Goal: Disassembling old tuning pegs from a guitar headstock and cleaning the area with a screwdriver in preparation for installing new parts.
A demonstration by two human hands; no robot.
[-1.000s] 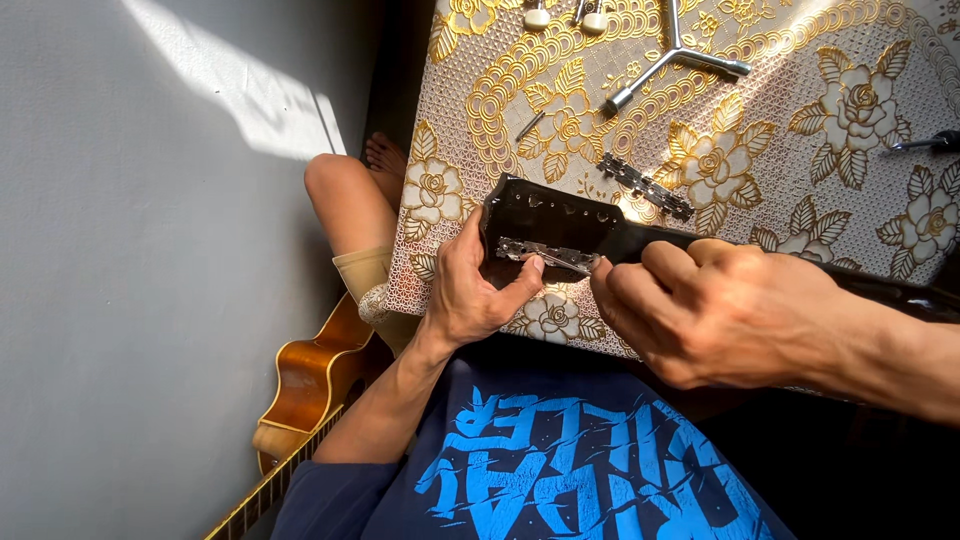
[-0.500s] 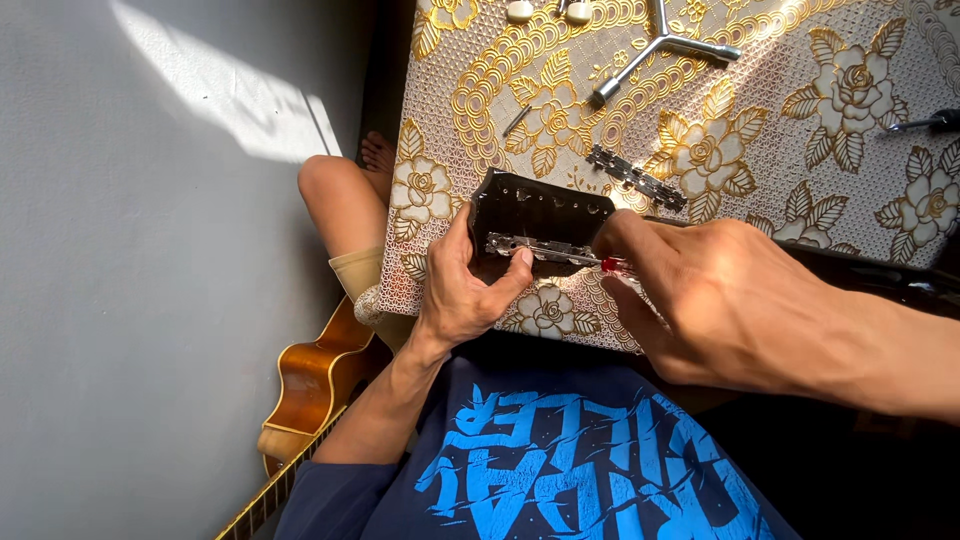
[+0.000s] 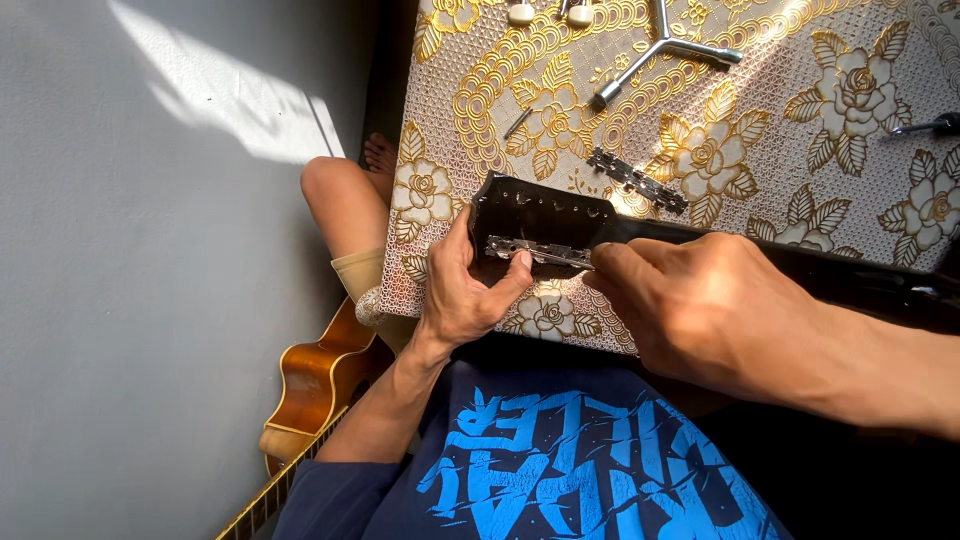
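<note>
Head view: left hand (image 3: pixel 462 295) and right hand (image 3: pixel 700 305) pinch a metal tuner strip (image 3: pixel 540 251) against a black guitar headstock (image 3: pixel 545 215) on the gold-floral surface (image 3: pixel 800 160).

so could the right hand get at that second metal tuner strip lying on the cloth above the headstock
Probably yes. The second metal strip lies bare on the patterned cloth, just past the black headstock. Nothing covers it, but the right hand is pinching the strip on the headstock and must release first.
</note>
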